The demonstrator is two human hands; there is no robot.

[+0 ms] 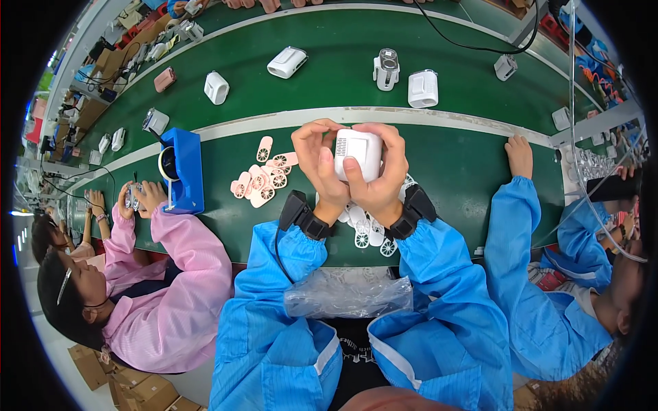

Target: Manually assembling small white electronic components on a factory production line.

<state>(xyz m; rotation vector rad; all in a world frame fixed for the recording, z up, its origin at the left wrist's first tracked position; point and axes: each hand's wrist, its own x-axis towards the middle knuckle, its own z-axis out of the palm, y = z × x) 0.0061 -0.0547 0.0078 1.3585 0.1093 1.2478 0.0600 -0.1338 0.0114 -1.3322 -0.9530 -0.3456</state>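
Both my hands are raised over the green bench, closed around a white plastic device with rounded corners and a slotted grille on one side. My left hand cups its left side, and my right hand wraps the right side with the thumb across the front. Black bands circle both wrists. Under my wrists lies a pile of white plastic covers with spoked round openings, partly hidden by my hands. Left of my left hand, similar pink covers are spread in a loose heap.
Beyond a pale rail, white devices stand on a green conveyor. A blue tape dispenser sits to the left. A clear plastic bag lies near my lap. Co-workers sit on both sides; one's hand rests on the bench at right.
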